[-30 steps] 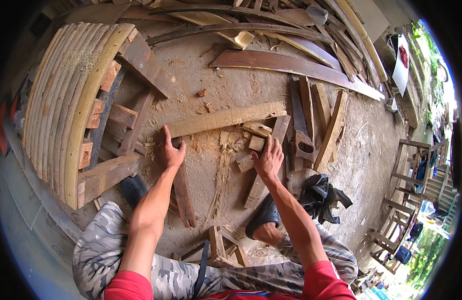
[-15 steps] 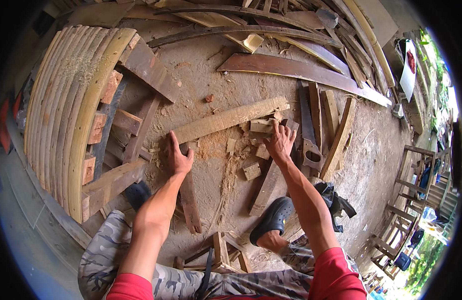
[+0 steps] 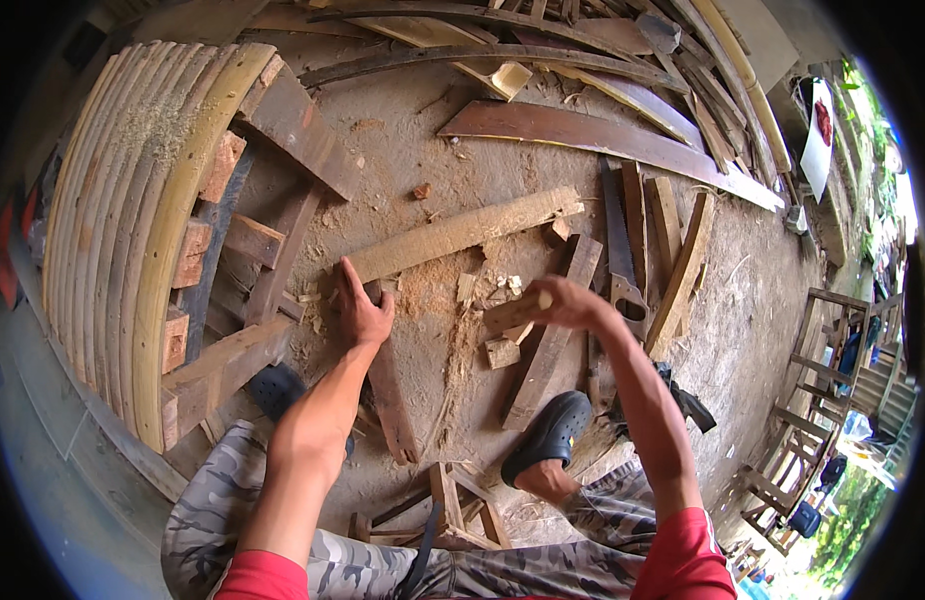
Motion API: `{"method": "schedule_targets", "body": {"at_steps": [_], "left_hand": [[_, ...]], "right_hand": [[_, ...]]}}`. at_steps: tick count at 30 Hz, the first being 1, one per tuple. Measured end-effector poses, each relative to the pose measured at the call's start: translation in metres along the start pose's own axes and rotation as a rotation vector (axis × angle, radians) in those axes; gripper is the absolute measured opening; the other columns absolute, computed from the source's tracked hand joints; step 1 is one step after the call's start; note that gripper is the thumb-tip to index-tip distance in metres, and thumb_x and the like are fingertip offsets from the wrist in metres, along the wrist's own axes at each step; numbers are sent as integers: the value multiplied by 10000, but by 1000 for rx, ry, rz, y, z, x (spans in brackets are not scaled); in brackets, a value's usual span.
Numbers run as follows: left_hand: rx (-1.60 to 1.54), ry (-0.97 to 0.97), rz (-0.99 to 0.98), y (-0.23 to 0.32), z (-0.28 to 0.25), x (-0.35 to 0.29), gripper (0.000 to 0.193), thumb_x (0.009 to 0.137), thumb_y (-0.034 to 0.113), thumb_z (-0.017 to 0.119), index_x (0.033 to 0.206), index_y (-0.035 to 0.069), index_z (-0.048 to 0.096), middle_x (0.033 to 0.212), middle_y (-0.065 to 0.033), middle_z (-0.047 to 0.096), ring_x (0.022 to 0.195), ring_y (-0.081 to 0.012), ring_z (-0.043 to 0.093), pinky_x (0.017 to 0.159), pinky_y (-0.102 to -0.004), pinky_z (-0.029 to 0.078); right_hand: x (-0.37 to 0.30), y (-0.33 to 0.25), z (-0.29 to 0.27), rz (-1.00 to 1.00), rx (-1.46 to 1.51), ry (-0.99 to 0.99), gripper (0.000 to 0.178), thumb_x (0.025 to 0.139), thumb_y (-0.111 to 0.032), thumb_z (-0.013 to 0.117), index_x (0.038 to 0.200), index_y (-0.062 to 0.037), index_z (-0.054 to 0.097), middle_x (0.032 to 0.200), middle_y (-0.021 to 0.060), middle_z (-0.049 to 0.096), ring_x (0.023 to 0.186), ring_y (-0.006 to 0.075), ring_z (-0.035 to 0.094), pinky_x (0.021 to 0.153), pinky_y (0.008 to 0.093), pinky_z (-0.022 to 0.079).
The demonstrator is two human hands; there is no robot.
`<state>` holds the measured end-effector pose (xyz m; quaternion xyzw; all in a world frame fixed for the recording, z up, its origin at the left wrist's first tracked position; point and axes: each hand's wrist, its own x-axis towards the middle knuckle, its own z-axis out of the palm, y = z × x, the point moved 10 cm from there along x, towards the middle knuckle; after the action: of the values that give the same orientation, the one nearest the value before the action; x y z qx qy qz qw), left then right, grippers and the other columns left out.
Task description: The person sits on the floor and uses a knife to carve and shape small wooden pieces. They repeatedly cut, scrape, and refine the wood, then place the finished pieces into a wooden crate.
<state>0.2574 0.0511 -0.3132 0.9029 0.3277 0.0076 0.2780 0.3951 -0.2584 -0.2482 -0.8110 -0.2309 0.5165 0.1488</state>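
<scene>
A long pale rough-sawn plank (image 3: 463,232) lies slantwise across the middle, over the sawdust. At its near left end is my left hand (image 3: 365,318), gripping the end with the index finger laid along it; the other fingers are mostly hidden. My right hand (image 3: 575,303) is closed around a small wooden block (image 3: 511,314), which points left from the fist. Below that block, another offcut (image 3: 503,352) lies on the ground. A dark beam (image 3: 555,330) slants beneath my right wrist.
A handsaw (image 3: 623,255) lies right of the beam, beside several wood strips (image 3: 678,270). A slatted wooden piece (image 3: 148,230) with sawdust on top stands at left. Curved boards (image 3: 583,140) are heaped at the far side. My shoe (image 3: 551,438) is near the beam.
My right hand has moved nearer to me from the plank's right end and now holds the small wooden block from there. My left hand stays at the plank's left end.
</scene>
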Motion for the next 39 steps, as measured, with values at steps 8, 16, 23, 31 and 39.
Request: {"method": "schedule_targets", "body": {"at_steps": [8,16,23,31,39], "left_hand": [[-10,69,46,1,3,3,952,875,255,640,1604,92,51,1605,-249,200,1459,-426,280,1121,-488,391],[-38,43,23,4,2,3,956,876,263,645,1600,80,48,1598,-269,196,1459,-436,273,1142,-487,366],[20,-12,-22,3,1,2,970,874,257,655,1599,76,37,1598,-264,197,1454,-436,279,1136,-492,372],[-2,40,31,5,2,3,984,875,264,662,1599,70,23,1606,-254,184,1461,-428,270,1153,-497,338],[6,-1,-14,2,4,4,984,868,245,670,1593,47,36,1607,-271,175,1476,-427,240,1181,-482,306]], "right_hand": [[-43,36,-122,-325,1211,1016,648,984,-367,627,1511,-139,325,1365,152,527,1220,289,573,1014,503,489],[11,0,120,100,-621,220,1053,710,-662,780,1531,-180,328,1500,195,374,1367,382,397,1038,567,412],[1,-14,141,-165,-607,214,594,749,-484,769,1213,-163,585,1243,123,538,1176,298,495,879,501,446],[27,14,-64,-17,878,462,432,962,-344,528,1212,6,567,1046,172,674,901,244,665,867,364,573],[53,26,-89,360,-130,416,776,935,-662,542,1281,31,577,940,146,699,769,280,685,679,364,570]]}}
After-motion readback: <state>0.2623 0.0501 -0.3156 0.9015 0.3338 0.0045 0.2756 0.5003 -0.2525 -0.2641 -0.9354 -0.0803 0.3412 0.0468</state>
